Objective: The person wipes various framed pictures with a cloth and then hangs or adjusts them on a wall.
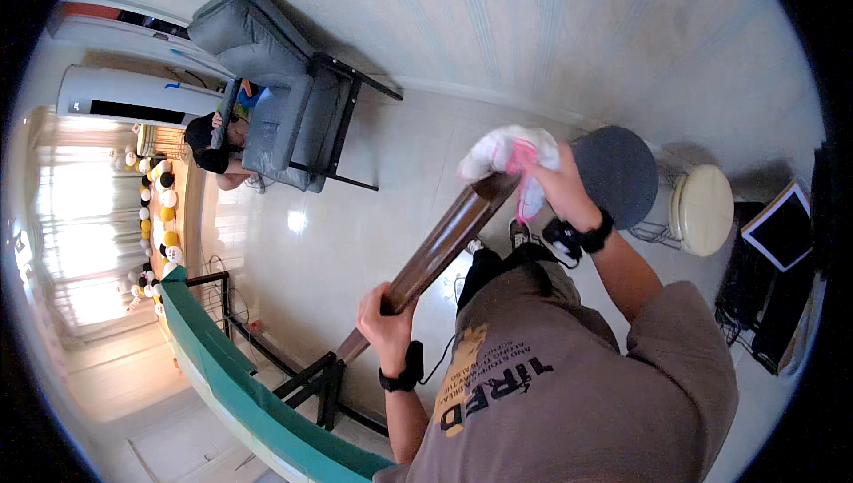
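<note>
My left hand point(388, 323) grips a long, glossy, dark-brown bar point(452, 236), apparently wooden, around its lower part. The bar slants up to the right in front of me. At its upper end my right hand point(563, 193) holds a white cloth with pink edges point(510, 150), which lies against the bar's end. The lower end of the bar reaches a black metal frame point(326, 386); I cannot tell whether the two touch.
A long green-topped piece point(266, 410) runs along the lower left. A grey armchair point(286, 123) stands ahead, with another person point(216, 143) crouching behind it. A dark grey round seat point(616, 176) and cream stool point(706, 210) stand right. A cable point(440, 363) hangs near my left wrist.
</note>
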{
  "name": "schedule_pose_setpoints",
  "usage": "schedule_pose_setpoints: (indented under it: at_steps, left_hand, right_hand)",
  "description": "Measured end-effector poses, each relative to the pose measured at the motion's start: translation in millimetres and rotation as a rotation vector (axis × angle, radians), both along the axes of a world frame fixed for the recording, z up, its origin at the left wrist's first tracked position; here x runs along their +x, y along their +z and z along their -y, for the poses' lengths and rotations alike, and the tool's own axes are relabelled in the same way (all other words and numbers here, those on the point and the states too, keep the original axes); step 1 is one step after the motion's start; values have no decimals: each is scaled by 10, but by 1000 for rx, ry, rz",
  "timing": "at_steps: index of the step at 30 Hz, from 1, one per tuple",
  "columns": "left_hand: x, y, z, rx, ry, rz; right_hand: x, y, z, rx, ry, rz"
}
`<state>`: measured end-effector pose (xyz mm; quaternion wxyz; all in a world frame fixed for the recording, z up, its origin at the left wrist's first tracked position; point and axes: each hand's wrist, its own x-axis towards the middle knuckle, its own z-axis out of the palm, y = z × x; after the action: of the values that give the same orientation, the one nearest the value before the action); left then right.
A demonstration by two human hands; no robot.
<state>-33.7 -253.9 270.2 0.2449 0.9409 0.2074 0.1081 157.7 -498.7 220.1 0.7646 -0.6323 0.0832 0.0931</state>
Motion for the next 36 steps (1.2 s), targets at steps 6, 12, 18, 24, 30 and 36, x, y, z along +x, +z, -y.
schedule_pose_setpoints:
  at_steps: [6, 12, 18, 24, 30, 36]
  left_hand:
    - [15, 46, 45, -176, 45, 89]
    - [72, 138, 127, -177, 65, 53]
    - [216, 176, 211, -207, 77, 56]
    - [204, 154, 190, -232, 35, 113]
    - [209, 232, 202, -260, 86, 56]
    - [158, 245, 236, -194, 97, 81]
  right_hand:
    - [-211, 644, -156, -72, 556, 869]
    - [-193, 458, -485, -217, 100, 1201]
    - [-268, 714, -613, 200, -276, 581]
    - [-342, 916, -500, 428, -405, 558]
    - [-224, 438, -532, -218, -263, 1155]
    - [-135, 365, -404, -187, -126, 1065]
